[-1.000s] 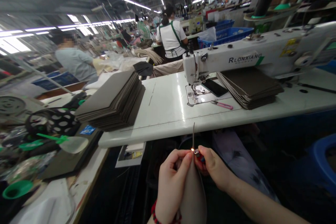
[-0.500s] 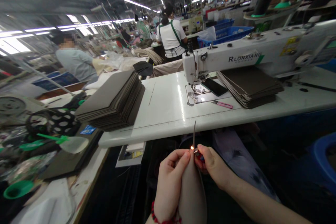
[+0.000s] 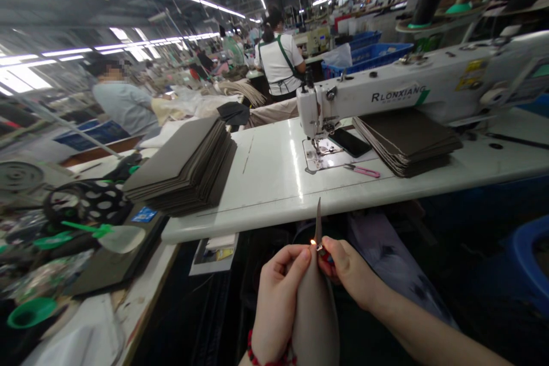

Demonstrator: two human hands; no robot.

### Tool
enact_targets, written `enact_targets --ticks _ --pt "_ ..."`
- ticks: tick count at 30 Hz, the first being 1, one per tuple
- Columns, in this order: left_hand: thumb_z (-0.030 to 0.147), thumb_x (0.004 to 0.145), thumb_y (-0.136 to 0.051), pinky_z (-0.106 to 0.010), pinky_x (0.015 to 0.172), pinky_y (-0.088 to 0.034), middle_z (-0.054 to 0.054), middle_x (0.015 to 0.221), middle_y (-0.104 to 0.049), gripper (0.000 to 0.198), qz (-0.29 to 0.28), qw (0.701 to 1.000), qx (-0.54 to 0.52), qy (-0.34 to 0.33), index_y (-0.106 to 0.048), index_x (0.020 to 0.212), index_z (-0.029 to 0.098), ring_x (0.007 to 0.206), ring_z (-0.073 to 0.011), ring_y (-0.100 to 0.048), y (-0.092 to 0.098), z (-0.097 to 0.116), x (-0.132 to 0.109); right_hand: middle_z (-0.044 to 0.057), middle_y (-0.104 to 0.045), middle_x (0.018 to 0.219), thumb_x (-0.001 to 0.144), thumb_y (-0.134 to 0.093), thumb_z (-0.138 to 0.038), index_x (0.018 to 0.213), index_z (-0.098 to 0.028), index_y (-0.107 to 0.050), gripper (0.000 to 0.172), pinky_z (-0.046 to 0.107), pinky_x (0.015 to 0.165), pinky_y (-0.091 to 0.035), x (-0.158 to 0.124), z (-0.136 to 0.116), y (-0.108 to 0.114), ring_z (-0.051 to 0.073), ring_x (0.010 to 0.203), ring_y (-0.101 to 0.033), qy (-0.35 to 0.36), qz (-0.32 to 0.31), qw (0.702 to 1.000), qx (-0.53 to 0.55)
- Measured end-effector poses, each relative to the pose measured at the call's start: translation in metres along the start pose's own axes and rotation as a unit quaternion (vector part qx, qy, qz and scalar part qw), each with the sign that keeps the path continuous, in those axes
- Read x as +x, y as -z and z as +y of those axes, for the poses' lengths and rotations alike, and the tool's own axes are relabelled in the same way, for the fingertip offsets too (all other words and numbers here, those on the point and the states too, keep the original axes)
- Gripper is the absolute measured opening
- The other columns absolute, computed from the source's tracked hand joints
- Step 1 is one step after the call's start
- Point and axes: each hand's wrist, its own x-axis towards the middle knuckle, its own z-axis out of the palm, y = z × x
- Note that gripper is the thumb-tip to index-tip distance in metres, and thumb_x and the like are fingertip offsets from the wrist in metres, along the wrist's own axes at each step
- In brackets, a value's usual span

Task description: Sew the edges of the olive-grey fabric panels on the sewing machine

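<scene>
My left hand is closed on the edge of a grey-brown fabric piece, held upright low in the view below the table edge. A thin strip of the piece sticks up at its top. My right hand grips a small red lighter, whose flame burns against the fabric edge next to the left fingertips.
A white sewing machine stands on the white table. A stack of dark fabric panels lies at its left end, another stack right of the needle. Pink snips and a phone lie near the needle. Two people work behind.
The fabric piece has risen slightly, with more of its top showing above the flame. Both hands stay where they were and the lighter stays lit.
</scene>
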Motion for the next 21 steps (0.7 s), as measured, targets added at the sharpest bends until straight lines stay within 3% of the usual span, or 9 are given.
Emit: enact_targets --ticks 8,13,15,21 --pt "0.042 0.082 -0.069 -0.023 0.069 -0.045 -0.006 0.084 -0.068 0.029 0.027 0.999 0.026 -0.006 -0.072 0.093 0.015 0.076 -0.0171 -0.058 0.007 -0.003 0.001 -0.004 -0.033 0.056 0.097 -0.018 -0.057 0.061 -0.018 -0.043 0.059 0.025 0.052 -0.025 -0.004 -0.007 0.007 0.01 0.054 -0.032 0.026 0.004 0.999 0.027" --pt "0.041 0.083 -0.067 -0.023 0.073 -0.044 -0.005 0.087 -0.068 0.028 0.026 0.998 0.053 -0.016 -0.072 0.099 0.019 0.081 -0.0181 -0.058 0.01 -0.005 0.001 -0.006 -0.035 0.062 0.081 -0.066 -0.048 0.069 -0.02 -0.042 0.039 0.024 0.053 -0.026 -0.001 -0.024 0.011 0.009 0.057 -0.033 0.085 0.055 0.994 -0.035" --pt "0.04 0.085 -0.066 -0.025 0.078 -0.044 -0.005 0.093 -0.069 0.027 0.018 0.997 0.065 -0.026 -0.072 0.101 0.02 0.087 -0.0196 -0.059 0.009 -0.003 0.001 -0.007 -0.036 0.062 0.078 -0.071 -0.043 0.069 -0.02 -0.04 0.039 0.023 0.053 -0.026 0.001 -0.027 0.008 0.009 0.058 -0.033 0.08 0.065 0.994 -0.044" --pt "0.039 0.085 -0.066 -0.026 0.08 -0.044 -0.006 0.095 -0.069 0.028 -0.005 0.999 0.044 -0.02 -0.072 0.105 0.02 0.09 -0.0207 -0.059 0.008 -0.002 -0.002 -0.007 -0.033 0.066 0.083 -0.067 -0.04 0.071 -0.02 -0.037 0.037 0.024 0.054 -0.024 0.003 -0.023 0.005 0.009 0.061 -0.029 0.058 -0.004 0.997 0.058"
